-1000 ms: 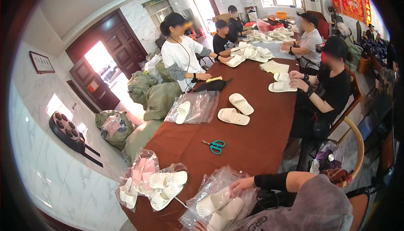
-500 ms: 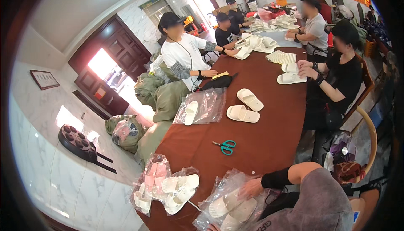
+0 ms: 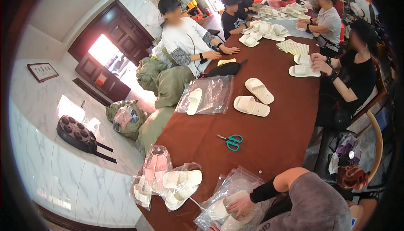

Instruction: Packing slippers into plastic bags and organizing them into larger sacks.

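On the brown desk [image 3: 269, 146] lies a clear bag [image 3: 242, 177] with two white slippers [image 3: 217, 210]. The right hand [image 3: 242, 206] lies over them, the left hand [image 3: 213, 228] mostly cut off below; I cannot tell whether the fingers pinch anything.

Right hand [image 3: 240, 206] apparently farther across slippers [image 3: 218, 210]

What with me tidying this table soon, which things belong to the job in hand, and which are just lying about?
Seemingly part of the job:
white slippers, touched by the right hand
clear plastic about them
perhaps the plastic-covered pink slippers nearby

Probably just lying about:
teal-handled scissors, untouched
green sacks
dark device with round pads, far left
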Demonstrator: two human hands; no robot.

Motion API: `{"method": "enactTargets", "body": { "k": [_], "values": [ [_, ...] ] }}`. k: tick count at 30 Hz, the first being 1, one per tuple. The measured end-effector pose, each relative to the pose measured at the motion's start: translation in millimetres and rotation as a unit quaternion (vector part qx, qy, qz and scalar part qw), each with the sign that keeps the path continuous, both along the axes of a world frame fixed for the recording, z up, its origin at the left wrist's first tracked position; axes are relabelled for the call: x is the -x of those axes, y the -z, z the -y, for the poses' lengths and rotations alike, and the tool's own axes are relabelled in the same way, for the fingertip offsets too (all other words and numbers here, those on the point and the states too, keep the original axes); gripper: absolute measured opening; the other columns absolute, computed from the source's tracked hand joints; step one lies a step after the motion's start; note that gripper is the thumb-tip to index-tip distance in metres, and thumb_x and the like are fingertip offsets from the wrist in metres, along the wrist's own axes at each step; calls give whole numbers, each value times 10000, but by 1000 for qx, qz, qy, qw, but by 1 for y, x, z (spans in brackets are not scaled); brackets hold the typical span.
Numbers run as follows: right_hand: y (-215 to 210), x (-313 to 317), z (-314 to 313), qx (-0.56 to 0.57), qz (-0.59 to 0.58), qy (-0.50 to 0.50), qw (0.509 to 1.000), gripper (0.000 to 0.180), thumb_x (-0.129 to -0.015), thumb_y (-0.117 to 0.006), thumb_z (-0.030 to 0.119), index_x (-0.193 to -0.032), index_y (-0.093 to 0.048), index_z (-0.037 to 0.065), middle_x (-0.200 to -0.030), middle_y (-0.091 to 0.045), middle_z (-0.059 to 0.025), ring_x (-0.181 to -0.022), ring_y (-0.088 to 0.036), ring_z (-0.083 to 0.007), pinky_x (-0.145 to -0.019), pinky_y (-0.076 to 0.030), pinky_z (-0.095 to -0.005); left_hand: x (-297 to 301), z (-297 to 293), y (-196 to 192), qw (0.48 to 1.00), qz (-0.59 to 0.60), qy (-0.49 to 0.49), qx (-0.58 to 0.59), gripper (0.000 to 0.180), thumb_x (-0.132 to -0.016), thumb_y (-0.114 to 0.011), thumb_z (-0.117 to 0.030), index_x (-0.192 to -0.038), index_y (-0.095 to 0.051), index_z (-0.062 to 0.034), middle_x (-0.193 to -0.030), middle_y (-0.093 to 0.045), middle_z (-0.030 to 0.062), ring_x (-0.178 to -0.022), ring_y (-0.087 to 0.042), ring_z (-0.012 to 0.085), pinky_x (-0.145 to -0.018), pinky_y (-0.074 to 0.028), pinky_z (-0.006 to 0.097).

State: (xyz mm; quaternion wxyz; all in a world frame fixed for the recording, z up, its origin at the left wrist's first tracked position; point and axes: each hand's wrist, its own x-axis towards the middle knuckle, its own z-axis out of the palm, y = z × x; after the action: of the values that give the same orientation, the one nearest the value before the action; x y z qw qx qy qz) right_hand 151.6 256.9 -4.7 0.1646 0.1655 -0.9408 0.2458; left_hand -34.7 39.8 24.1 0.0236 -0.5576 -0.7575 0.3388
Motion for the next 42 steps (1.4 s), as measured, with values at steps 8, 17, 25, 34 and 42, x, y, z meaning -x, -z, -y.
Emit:
{"method": "enactTargets", "body": {
  "k": [8, 17, 25, 34, 42],
  "values": [
    [6, 22, 6, 65, 49, -6, 997, 185, -838, -505, 190, -944, -504, 38, -1176, -477, -171, -1212, -420, -326, -1067, -319, -450, -29, -10, -47, 996, 42, 10, -80, 887, -772, -571, -597, -1488, -253, -182, -1563, -112, 149, -1431, -29, 387, -1140, -47, 565],
    [-47, -7, -6, 36, 124, -82, 988, 303, -943, -396, 292, -1021, -519, 26, -1197, -495, -159, -1225, -429, -321, -1097, -275, -463, 18, 1, -10, 834, 417, -196, -303, 711, -813, -639, -283, -1410, -345, -31, -1395, -373, 289, -1304, -324, 426, -1099, -223, 485],
    [-1, -3, 6, 132, -57, -63, 988, 331, -856, -491, 392, -786, -470, 69, -1114, -512, -140, -1188, -449, -308, -1091, -267, -495, 48, 26, 25, 655, 573, -146, -471, 434, -945, -511, -173, -1335, -464, 11, -1432, -384, 217, -1271, -427, 354, -1080, -308, 405],
    [-20, 19, 24, -41, 63, 24, 997, 148, -772, -502, 225, -806, -458, 88, -1087, -472, -127, -1176, -455, -268, -1090, -255, -500, 30, 24, 0, 504, 647, -293, -491, 416, -986, -443, -148, -1362, -422, 30, -1378, -463, 199, -1286, -418, 283, -1051, -350, 353],
    [-20, 24, 27, -20, 30, 26, 999, 121, -823, -475, 230, -839, -482, 111, -1132, -469, -108, -1208, -428, -252, -1092, -247, -477, 19, 7, -15, 784, 467, -39, -407, 493, -958, -425, -197, -1418, -359, -32, -1485, -320, 171, -1377, -242, 387, -1108, -217, 514]
  ]
}}
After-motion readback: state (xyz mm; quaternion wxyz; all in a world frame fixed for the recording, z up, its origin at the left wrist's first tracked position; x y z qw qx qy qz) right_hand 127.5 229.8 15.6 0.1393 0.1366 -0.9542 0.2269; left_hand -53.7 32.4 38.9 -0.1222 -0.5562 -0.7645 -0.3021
